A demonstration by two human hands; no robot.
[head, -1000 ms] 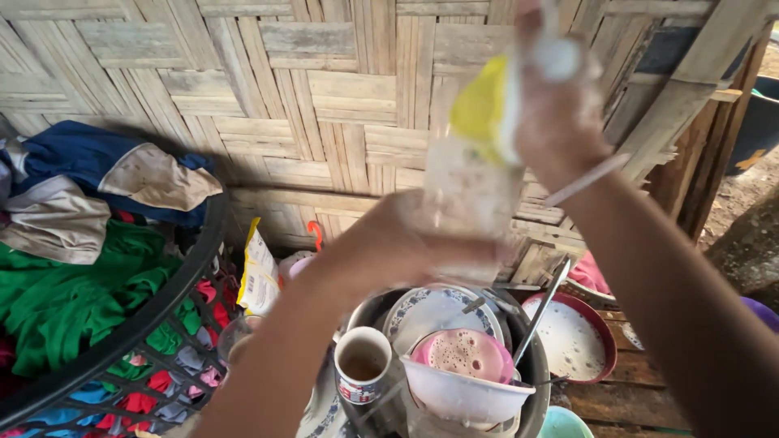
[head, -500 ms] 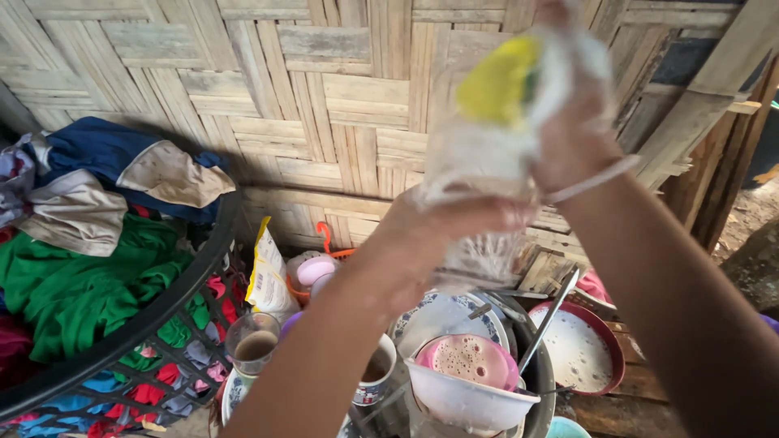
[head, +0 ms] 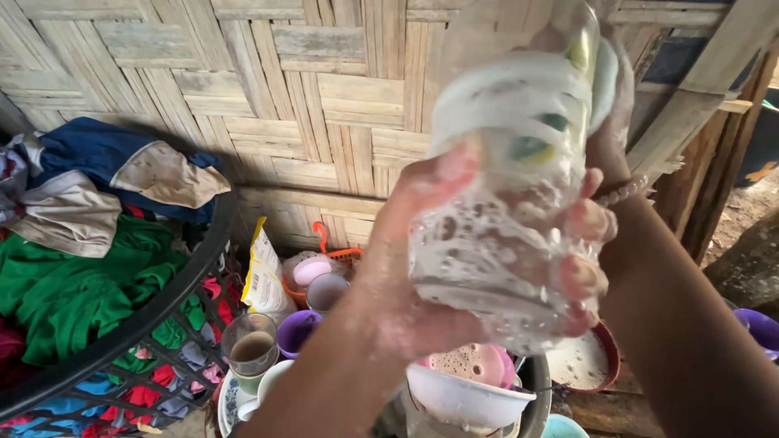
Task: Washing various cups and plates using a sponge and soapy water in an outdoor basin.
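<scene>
Change vs. the two earlier frames: the clear drinking glass [head: 507, 203] is now closer to the camera and lower in frame. The left hand [head: 422, 284] has shifted from a loose hold near the base to a full wrap around the lower half, thumb up on the near side, fingertips [head: 588, 219] showing through on the far side. The yellow-green sponge [head: 568, 97], earlier sitting at the rim, is now pushed down inside the glass, so scrubbing looks to have moved from the mouth to the inner wall. Much more suds on the glass wall than before.

Hands: left closed firmly around the glass. Right hand [head: 617, 97] is behind the top of the glass, apparently driving the sponge; I can't tell how tightly it is closed, as foam and glass hide it.

Glass position: held up in the air in front of the woven bamboo wall [head: 324, 97], above the white bowl [head: 466, 393] stacked in the dark wash basin [head: 531, 401].

Hard to read:
- motion blur on the upper glass; rim outline unclear
- glass covers most of the dish pile
- red-rimmed bowl [head: 580, 365] only partly visible
- laundry basket [head: 154, 324] cut off at left
</scene>
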